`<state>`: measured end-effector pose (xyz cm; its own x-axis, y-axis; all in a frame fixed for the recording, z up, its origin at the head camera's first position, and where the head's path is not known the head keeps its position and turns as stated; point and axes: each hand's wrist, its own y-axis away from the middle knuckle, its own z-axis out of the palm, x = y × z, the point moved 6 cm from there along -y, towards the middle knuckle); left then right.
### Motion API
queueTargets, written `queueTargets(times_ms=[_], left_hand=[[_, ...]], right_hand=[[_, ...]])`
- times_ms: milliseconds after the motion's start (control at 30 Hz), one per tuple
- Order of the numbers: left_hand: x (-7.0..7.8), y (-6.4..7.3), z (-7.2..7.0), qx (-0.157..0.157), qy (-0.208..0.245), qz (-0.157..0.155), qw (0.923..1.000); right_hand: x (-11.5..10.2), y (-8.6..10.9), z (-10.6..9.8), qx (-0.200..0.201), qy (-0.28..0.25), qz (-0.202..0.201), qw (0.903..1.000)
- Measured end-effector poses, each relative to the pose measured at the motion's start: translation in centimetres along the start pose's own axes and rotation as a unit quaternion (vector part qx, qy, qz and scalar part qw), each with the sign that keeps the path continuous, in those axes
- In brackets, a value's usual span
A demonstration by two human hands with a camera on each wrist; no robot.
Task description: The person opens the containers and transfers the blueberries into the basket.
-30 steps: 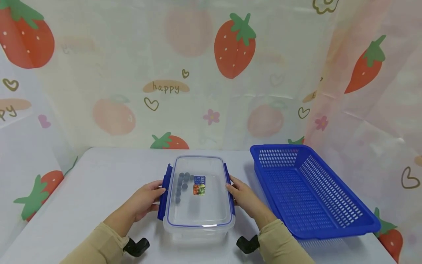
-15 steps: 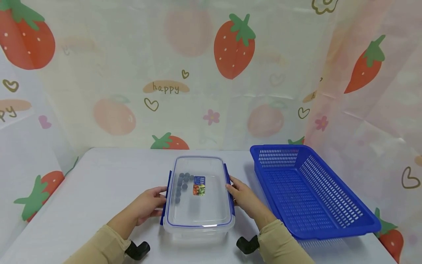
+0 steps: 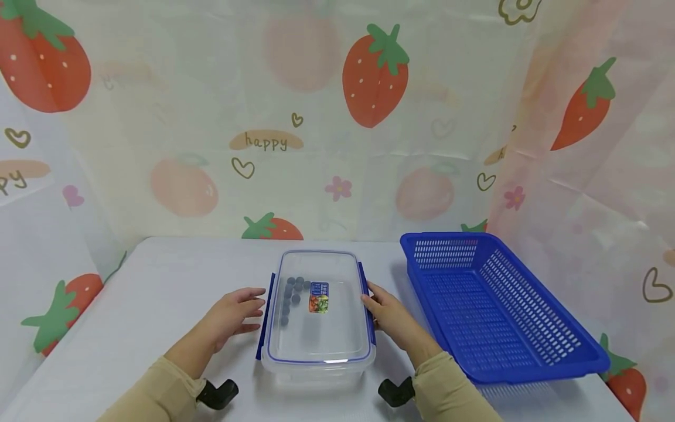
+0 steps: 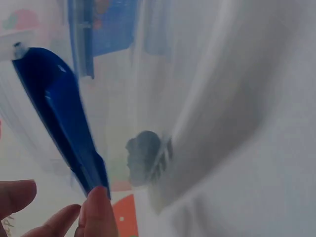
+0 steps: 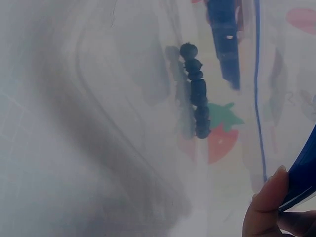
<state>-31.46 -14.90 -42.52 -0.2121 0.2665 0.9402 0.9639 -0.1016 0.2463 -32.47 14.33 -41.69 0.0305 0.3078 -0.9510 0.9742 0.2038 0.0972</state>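
A clear plastic food container (image 3: pixel 337 346) with a blue-lined lid stands on the white table. Several blueberries (image 3: pixel 296 298) lie inside along its left part; they show dark through the wall in the right wrist view (image 5: pixel 198 91). My left hand (image 3: pixel 232 316) is beside the left blue latch (image 3: pixel 266 319), fingers spread and loosely bent. In the left wrist view this latch (image 4: pixel 64 113) angles out from the container wall, with a fingertip overlapping its lower end. My right hand (image 3: pixel 392 313) pinches the right blue latch (image 3: pixel 367 302), thumb on top and fingers underneath, partly hidden.
A blue perforated plastic basket (image 3: pixel 474 316) stands to the right of the container, near my right forearm. Behind the table hangs a strawberry-printed curtain (image 3: pixel 316 193). A black wrist mount (image 3: pixel 217 394) sticks out from my left sleeve, another (image 3: pixel 395 391) from the right.
The left latch has swung downward from sticking out wide. My left hand's fingers have let go of it and spread, moving slightly left. The right hand and container stay put.
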Motion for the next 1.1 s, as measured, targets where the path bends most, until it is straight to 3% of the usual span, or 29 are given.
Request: queueTargets(times_ms=[167,433,1100], left_hand=[[0.9,0.2,0.4,0.002,0.015,0.003,0.9999],[0.9,0.4,1.6,-0.004,0.001,0.001,1.0000],[1.0,0.2,1.6,0.003,-0.016,-0.003,0.9999]], right_hand=[[-0.1,0.1,0.0,0.000,0.001,-0.002,1.0000],[-0.2,0.1,0.1,-0.008,-0.011,-0.013,0.9998],[-0.4,0.1,0.2,-0.009,-0.012,-0.062,0.9980]])
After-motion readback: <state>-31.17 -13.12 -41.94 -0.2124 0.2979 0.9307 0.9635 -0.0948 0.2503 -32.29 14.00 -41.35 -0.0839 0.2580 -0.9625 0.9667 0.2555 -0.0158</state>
